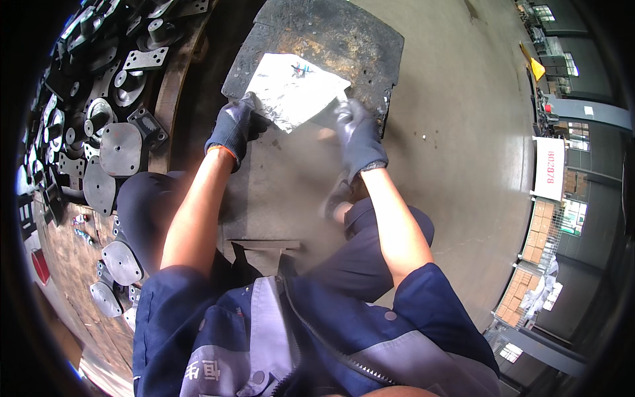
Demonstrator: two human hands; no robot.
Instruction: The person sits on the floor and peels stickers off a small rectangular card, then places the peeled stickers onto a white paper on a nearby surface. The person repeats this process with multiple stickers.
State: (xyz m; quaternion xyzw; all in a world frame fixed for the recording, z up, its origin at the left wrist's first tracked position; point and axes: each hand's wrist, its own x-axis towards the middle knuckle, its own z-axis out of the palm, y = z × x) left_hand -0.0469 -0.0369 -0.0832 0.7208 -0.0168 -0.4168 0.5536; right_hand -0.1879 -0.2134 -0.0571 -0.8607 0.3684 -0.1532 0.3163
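Note:
A crumpled white cloth (294,92) with a small coloured mark near its top is stretched between my hands. It lies over a dark, worn metal block (331,40) with rusty patches. Grey-gloved, my left hand (238,126) pinches the left edge of the cloth. The right corner is in the closed fingers of my right hand (357,132), in a matching glove. My fingertips are partly hidden by the gloves and the cloth.
Metal plates with round hubs (122,149) are heaped on my left, beside a wooden beam (177,86). Further flat plates (121,261) rest on wooden boards (73,278) at lower left. Grey floor (456,132) stretches to the right, toward stacked cartons (539,231).

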